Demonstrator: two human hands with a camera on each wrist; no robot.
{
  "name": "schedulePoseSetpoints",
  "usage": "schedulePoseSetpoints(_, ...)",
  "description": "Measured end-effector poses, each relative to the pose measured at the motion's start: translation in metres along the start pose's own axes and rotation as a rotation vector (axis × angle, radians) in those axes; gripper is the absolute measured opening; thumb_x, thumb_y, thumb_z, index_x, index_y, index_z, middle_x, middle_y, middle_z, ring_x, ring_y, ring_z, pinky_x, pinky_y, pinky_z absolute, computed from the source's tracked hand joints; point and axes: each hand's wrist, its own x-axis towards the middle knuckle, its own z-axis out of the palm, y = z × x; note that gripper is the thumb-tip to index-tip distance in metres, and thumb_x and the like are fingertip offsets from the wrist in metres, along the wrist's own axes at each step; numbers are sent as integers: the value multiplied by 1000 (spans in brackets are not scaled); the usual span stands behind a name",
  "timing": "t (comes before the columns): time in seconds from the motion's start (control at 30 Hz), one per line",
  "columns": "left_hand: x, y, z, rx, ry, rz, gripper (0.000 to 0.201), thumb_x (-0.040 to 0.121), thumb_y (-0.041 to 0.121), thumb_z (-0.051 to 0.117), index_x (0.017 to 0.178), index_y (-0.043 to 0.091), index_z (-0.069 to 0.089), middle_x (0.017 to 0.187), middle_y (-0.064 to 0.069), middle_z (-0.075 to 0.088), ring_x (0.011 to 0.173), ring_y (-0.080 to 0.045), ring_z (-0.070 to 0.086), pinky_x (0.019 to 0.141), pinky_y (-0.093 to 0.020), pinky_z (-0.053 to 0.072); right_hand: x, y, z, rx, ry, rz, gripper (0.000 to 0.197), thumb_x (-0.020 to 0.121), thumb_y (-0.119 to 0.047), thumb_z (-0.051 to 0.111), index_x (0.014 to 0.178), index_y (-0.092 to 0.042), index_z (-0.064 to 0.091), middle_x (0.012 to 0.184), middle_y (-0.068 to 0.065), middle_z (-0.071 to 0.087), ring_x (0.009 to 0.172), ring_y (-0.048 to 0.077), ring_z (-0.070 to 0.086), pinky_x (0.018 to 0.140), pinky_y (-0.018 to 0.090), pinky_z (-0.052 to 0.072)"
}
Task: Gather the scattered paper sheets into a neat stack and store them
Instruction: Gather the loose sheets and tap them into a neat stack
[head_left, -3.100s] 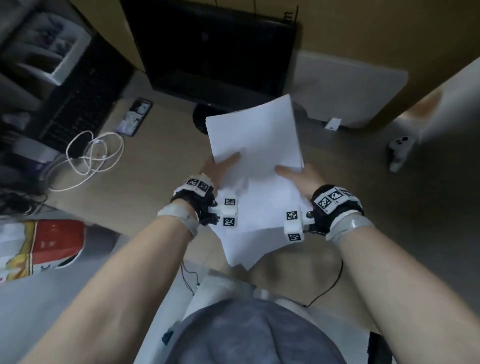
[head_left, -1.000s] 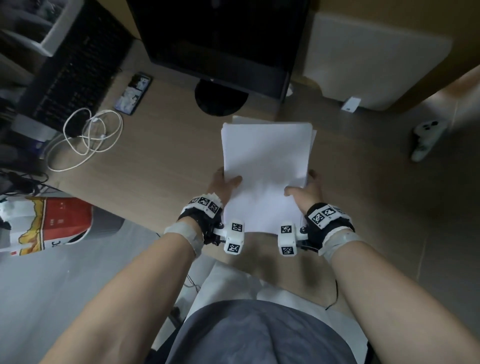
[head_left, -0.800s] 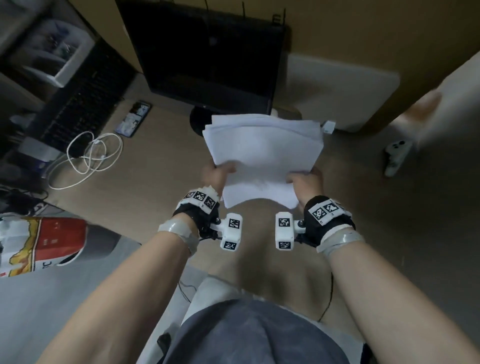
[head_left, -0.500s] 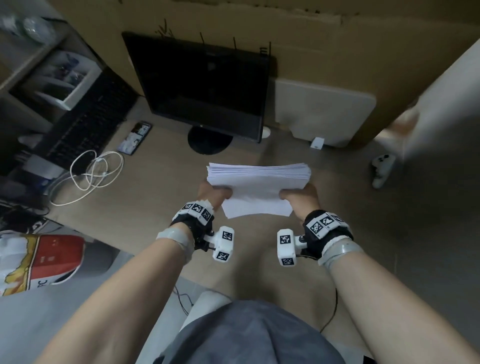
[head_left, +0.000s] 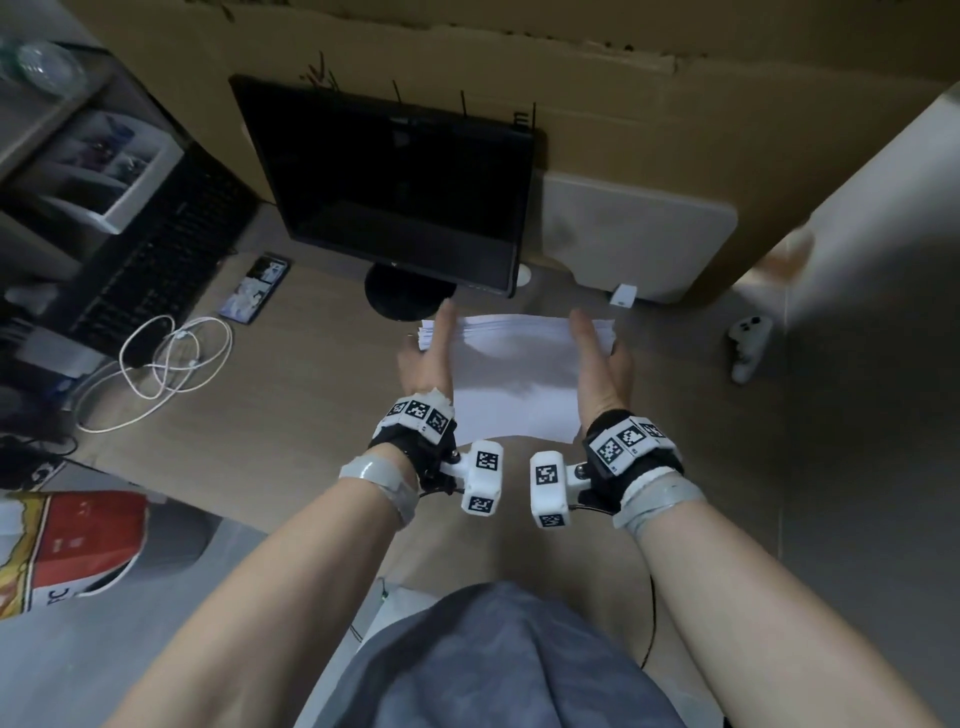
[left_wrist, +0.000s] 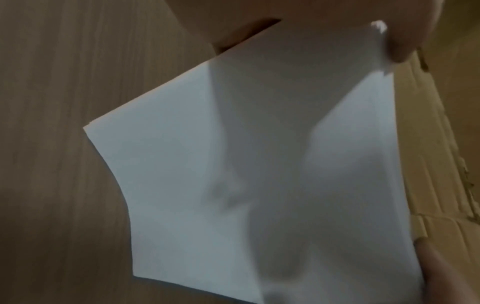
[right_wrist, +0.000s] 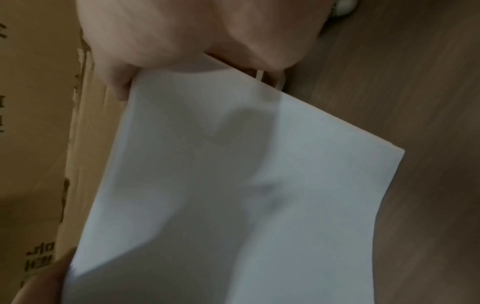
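A stack of white paper sheets (head_left: 514, 374) stands on its lower edge on the wooden desk (head_left: 311, 415), just in front of the monitor's foot, its top edges roughly even. My left hand (head_left: 428, 353) holds the stack's left side and my right hand (head_left: 602, 358) holds its right side, each with a digit stretched up the near face. In the left wrist view the paper stack (left_wrist: 233, 164) fills the middle, with my left hand (left_wrist: 363, 12) on its corner. In the right wrist view my right hand (right_wrist: 182, 30) wraps the paper stack's (right_wrist: 233, 185) edge.
A dark monitor (head_left: 395, 192) stands right behind the stack against a cardboard wall. A keyboard (head_left: 156, 260), a phone (head_left: 254, 288) and a coiled white cable (head_left: 161, 364) lie to the left. A white controller (head_left: 748, 343) lies to the right, a pale board (head_left: 634, 239) behind it.
The stack has swung from lying flat in my hands to standing upright on the desk. My hands have slid from its near edge to its two sides.
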Motion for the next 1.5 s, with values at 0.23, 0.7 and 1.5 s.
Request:
schedulePoseSetpoints(0.23, -9, -3, -2, -43, 3, -3, 55, 86, 56, 58, 123, 15, 52, 113, 2, 50, 112, -19, 49, 96, -37, 36, -1, 0, -7, 18, -49, 26, 54, 83, -50, 64, 127, -21, 54, 111, -6, 61, 99, 14, 59, 96, 35, 45)
schedulePoseSetpoints(0.7, 10, -20, -13, 292, -126, -14, 16, 62, -10, 49, 67, 4, 54, 58, -5, 50, 58, -21, 46, 55, -24, 38, 2, 23, -20, -320, -97, 126, 15, 69, 10, 61, 72, -5, 62, 72, 6, 56, 66, 17, 47, 52, 22, 36)
schedulePoseSetpoints(1.5, 65, -10, -20, 315, -126, 100, 21, 66, -10, 55, 85, -16, 63, 75, -12, 60, 65, -22, 54, 59, -27, 45, 7, 10, 25, -245, 7, -12, 40, 66, 20, 51, 51, -15, 41, 54, -3, 44, 47, 11, 40, 44, 16, 31)
